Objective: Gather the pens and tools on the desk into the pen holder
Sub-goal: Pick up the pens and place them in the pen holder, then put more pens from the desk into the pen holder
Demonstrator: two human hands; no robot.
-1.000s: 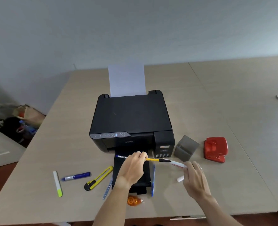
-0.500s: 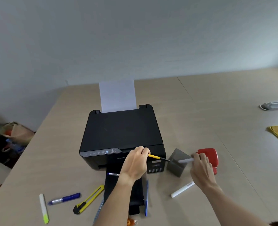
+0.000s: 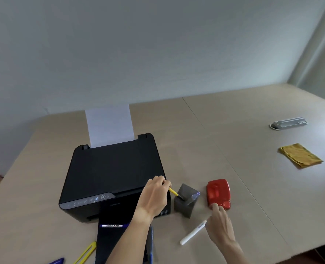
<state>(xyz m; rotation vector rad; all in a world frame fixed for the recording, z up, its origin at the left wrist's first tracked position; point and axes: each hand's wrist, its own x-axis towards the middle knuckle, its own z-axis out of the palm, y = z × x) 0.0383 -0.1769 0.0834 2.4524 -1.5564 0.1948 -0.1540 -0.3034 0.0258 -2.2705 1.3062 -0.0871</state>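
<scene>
A grey pen holder [image 3: 184, 207] stands right of the printer, with a clear pen [image 3: 194, 196] leaning in it. My left hand [image 3: 154, 197] grips a yellow pen [image 3: 173, 192] whose black tip is at the holder's mouth. My right hand [image 3: 219, 227] hovers with fingers apart and holds nothing, just right of a white pen [image 3: 193, 233] lying on the desk. On the printer's output tray lies a marker [image 3: 112, 225]. A blue pen [image 3: 150, 242], a yellow utility knife [image 3: 85, 253] and a blue marker [image 3: 57, 261] lie at the bottom edge.
A black printer [image 3: 112, 174] with paper [image 3: 109, 124] standing in its feed takes up the desk's left middle. A red hole punch [image 3: 218, 193] sits right of the holder. Farther right are a yellow cloth [image 3: 300, 155] and a grey socket box [image 3: 289, 123].
My right hand dropped the clear pen into the holder and drew back toward the white pen. My left hand carried the yellow pen right, to the holder's mouth. The view tilted up.
</scene>
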